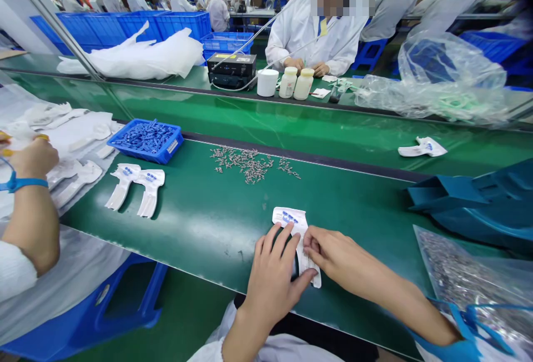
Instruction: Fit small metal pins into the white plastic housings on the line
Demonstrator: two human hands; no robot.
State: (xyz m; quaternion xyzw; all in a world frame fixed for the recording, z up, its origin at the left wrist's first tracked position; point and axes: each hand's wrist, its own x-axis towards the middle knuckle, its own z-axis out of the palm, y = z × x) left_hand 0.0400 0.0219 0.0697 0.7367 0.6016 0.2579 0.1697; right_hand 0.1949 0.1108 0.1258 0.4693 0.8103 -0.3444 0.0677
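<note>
A white plastic handle shell [308, 262] lies on the green table, with small blue pieces set in its wider far end. My left hand [272, 267] holds the shell from the left, fingertips on its upper part and thumb against its lower part. From the right, my right hand [333, 248] reaches over the shell's middle, thumb and fingers pinched together. Whatever is between those fingertips is hidden or too small to make out. Beyond both hands is a scattered pile of small metal screws [250, 166].
Two similar shells [149, 191] lie left, near a blue tray [166, 154] of blue pieces. A co-worker's hand [33, 159] is far left. At right are a teal bin [474, 201] and a bag of metal parts [462, 273]. Another person sits beyond the raised ledge [291, 112].
</note>
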